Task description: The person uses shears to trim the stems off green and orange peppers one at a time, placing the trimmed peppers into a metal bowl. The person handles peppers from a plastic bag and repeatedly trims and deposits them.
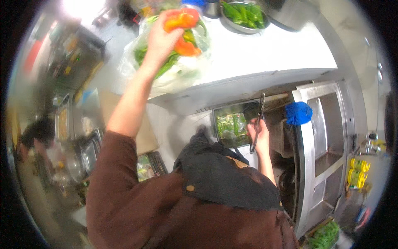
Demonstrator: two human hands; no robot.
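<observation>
My left hand [166, 32] grips an orange-red pepper [182, 20] above a clear plastic bag [192, 67] on the white counter. Another orange pepper [187, 48] shows just below the hand, and long green vegetables [168, 65] lie in the bag. Lower down, on the right, my right hand [258, 132] is closed around a slim dark tool [257, 127], perhaps a knife or peeler; blur hides its kind. Beneath that hand, on the floor, a dark bin [215, 124] holds green plant scraps. A metal bowl of green peppers [244, 17] stands at the counter's back.
At the right is a stainless steel sink [326, 124] with a blue cloth [298, 113] over its near corner. Yellow containers [357, 172] stand beyond it, and leafy greens [326, 235] at the lower right. A tan board [140, 127] and trays [90, 152] lie to the left.
</observation>
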